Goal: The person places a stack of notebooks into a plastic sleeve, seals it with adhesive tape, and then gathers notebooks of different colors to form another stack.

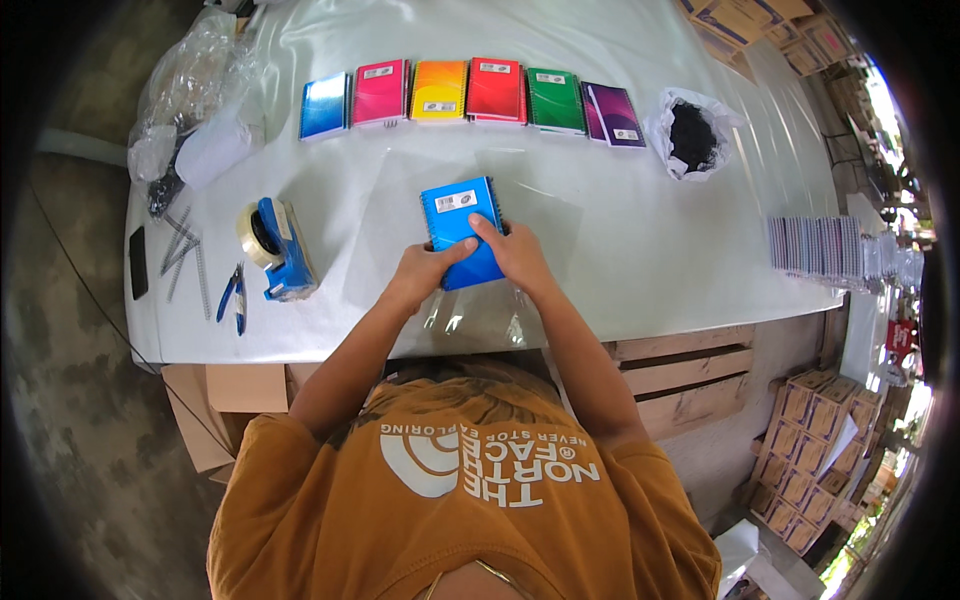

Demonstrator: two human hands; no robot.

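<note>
Blue and spiral-bound, the notebook [461, 232] lies on the white table [640, 240], gripped at its near end by both hands. The left hand [420, 271] clamps fingers and thumb on the lower left corner; the right hand [518, 254] presses its thumb on the cover, fingers curled at the right edge. Beyond the fingertips runs a row of 6 coloured notebooks [470, 97]. Left of the fingers sits a blue tape dispenser [275, 245].

Left hand [425, 268], right hand [515, 252] together, fingers gripping.
</note>
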